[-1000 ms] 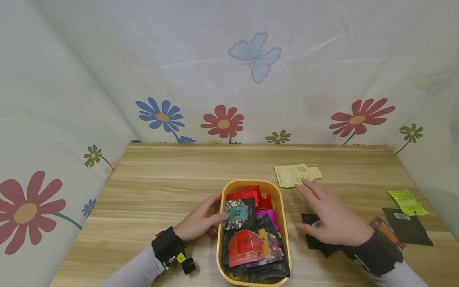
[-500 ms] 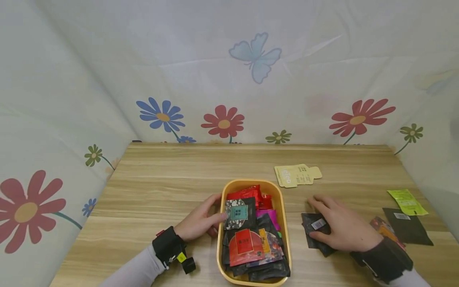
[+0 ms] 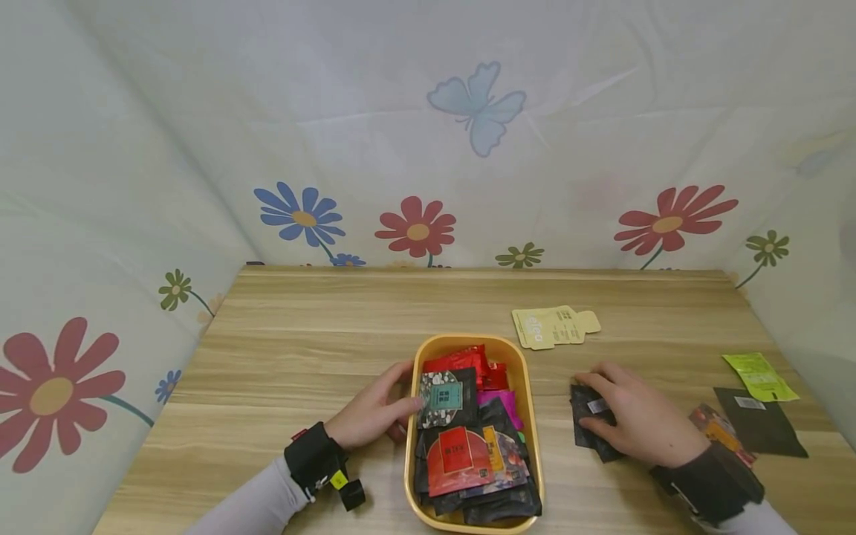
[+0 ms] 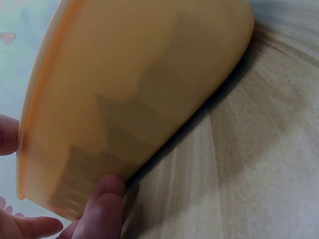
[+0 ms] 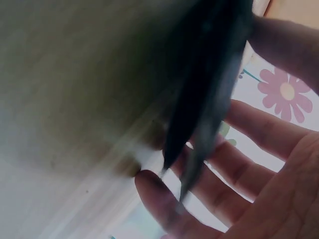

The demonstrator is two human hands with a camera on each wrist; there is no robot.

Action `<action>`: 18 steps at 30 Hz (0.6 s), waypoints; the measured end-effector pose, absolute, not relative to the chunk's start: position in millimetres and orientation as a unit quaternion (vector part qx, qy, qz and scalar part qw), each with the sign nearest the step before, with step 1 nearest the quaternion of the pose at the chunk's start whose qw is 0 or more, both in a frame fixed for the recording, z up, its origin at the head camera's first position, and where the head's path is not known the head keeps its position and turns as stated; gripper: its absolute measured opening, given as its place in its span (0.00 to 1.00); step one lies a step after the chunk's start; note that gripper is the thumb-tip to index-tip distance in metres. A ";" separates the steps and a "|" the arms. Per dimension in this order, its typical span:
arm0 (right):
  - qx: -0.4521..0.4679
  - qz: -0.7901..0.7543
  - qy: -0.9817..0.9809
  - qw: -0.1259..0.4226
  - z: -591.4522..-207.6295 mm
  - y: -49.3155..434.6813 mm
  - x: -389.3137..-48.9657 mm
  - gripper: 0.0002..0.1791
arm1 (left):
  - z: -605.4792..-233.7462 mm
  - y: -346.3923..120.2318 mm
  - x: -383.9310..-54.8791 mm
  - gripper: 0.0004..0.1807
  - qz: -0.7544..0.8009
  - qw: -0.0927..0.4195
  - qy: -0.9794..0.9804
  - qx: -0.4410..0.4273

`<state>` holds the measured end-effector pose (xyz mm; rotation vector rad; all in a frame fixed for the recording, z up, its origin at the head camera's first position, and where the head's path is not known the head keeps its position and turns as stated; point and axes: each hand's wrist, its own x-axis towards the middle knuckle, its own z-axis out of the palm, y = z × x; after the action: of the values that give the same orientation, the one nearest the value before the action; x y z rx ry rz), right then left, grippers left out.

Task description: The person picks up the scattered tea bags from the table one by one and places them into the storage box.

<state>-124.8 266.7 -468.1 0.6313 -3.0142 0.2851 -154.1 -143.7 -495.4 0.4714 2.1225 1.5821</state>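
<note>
My left hand holds the left side of a yellow plastic bin, thumb over the rim. In the left wrist view its fingers touch the bin's outer wall. Colourful sachets fill the bin, among them a red-labelled sachet and a teal-labelled one. To the right of the bin, my right hand pinches a small stack of black sachets between thumb and fingers. The right wrist view shows these sachets edge-on and blurred, apparently raised off the table.
A pale yellow card packet lies behind the bin on the wooden table. At the far right a green sachet overlaps a large black sachet. A patterned sachet lies partly behind the right wrist. Flowered cloth encloses the table.
My right hand came down onto the black sachets from above, took hold of them and shifted them slightly right and away from me. The left hand and the bin stayed put.
</note>
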 end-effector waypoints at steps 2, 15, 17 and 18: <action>0.206 0.090 -0.974 0.026 -468.8 266.0 -125.5 0.36 | -495.6 -143.6 -154.4 0.38 0.572 0.224 0.770 0.171; 0.190 0.089 -0.976 0.057 -469.1 263.3 -124.8 0.36 | -495.3 -144.5 -153.4 0.38 0.574 0.227 0.768 0.171; 0.192 0.086 -0.975 0.064 -468.6 263.2 -124.2 0.36 | -494.4 -144.3 -152.9 0.38 0.575 0.227 0.767 0.172; 0.194 0.084 -0.975 0.068 -468.6 263.1 -124.0 0.36 | -494.0 -144.3 -152.7 0.38 0.575 0.227 0.767 0.172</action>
<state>-124.0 263.1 -468.6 0.5860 -2.9377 0.2542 -152.7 -144.3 -494.0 0.4745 2.1132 1.5836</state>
